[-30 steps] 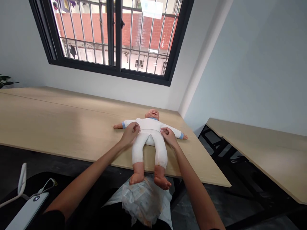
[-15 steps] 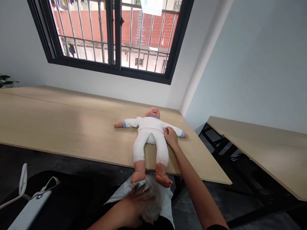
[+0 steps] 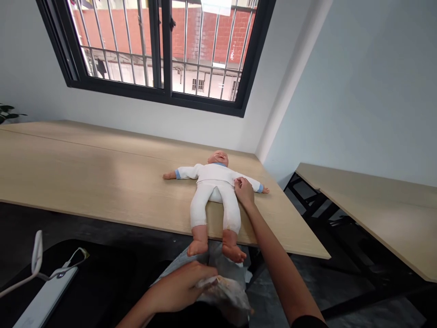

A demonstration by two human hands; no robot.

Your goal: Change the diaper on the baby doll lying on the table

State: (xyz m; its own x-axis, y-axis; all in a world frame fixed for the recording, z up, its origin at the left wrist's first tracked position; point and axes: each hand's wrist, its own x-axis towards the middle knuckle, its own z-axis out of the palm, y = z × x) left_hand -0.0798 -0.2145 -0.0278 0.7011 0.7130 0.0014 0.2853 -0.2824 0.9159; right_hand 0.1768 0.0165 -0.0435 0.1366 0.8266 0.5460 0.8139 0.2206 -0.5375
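Beneath a barred window (image 3: 166,50), pale walls meet beside a light wooden table (image 3: 112,182). Over the person's lap, the left hand (image 3: 187,284) clasps a crumpled translucent bag (image 3: 230,294), fingers folded over its near edge. The bag looks light, limp and slick, likely to slide or tear if tugged; a bunched fistful seems the surest hold. It is blurred, so what it contains, if anything, is hard to make out.

The right hand (image 3: 244,192) rests beside the doll (image 3: 215,174), fingers curled at its hip; whether they pinch the white clothing, I cannot tell. The doll lies face up on the table, arms spread, feet jutting past the front edge. Its clothed trunk is probably soft, its bare feet firmer and smoother; both palms around the trunk should steady it better than one limb.

Farther out, a second table (image 3: 375,198) stands to the right.
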